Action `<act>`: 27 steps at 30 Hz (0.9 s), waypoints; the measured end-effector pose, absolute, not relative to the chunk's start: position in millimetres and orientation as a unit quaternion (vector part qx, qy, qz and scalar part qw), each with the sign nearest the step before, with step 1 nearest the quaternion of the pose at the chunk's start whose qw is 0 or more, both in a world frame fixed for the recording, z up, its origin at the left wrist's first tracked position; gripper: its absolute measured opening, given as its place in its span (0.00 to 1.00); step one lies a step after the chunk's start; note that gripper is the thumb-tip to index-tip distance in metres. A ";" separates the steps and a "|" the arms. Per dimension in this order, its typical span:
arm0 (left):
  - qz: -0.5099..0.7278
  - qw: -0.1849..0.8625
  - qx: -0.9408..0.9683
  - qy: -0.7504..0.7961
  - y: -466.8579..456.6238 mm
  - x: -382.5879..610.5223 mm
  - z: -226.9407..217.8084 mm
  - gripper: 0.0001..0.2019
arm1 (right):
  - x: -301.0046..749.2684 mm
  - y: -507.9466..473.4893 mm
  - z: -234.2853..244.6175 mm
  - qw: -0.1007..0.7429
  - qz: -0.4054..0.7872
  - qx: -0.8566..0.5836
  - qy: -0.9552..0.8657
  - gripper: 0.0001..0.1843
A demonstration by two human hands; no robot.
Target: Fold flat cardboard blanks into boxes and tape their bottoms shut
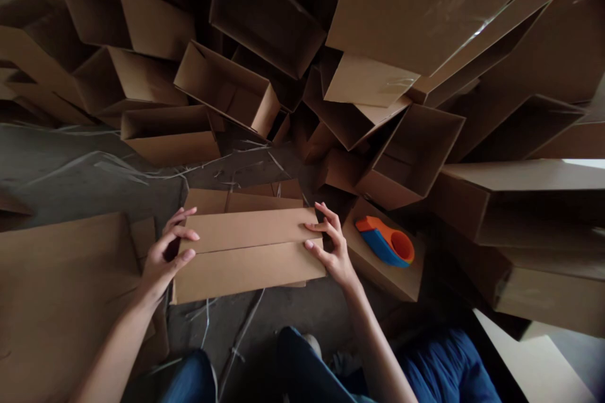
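Observation:
A long, narrow cardboard box (250, 267) lies before me with its two top flaps folded down, their edges meeting in a seam along the middle. My left hand (161, 258) holds its left end, with the thumb and fingers curled over the corner on either side of the seam. At the opposite end, my right hand (334, 249) grips the box, fingertips pressing on both flaps near the seam. No tape shows along the seam. To the right of my right hand, an orange and blue tape dispenser (385, 242) rests on another cardboard box (401, 280).
Flattened cardboard (208, 200) lies beneath and behind the held box. Several open boxes (227, 85) are piled across the back and right. A large cardboard sheet (61, 302) is at the left. Loose pale straps (118, 167) trail over the grey floor. My knees are at the bottom.

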State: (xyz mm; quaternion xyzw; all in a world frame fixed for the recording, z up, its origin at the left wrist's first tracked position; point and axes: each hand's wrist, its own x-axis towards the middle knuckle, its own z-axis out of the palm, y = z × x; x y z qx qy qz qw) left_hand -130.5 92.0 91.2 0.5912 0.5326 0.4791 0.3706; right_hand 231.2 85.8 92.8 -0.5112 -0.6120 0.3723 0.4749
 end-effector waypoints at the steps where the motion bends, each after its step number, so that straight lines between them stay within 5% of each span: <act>1: 0.477 0.376 0.585 0.537 92.1 -129.8 92.3 0.16 | 230.8 85.5 92.8 0.473 0.376 -0.514 -0.609 0.15; 27: 0.418 0.462 0.522 0.582 88.3 -131.1 102.0 0.18 | 227.9 82.5 103.3 0.470 0.403 -0.511 -0.597 0.14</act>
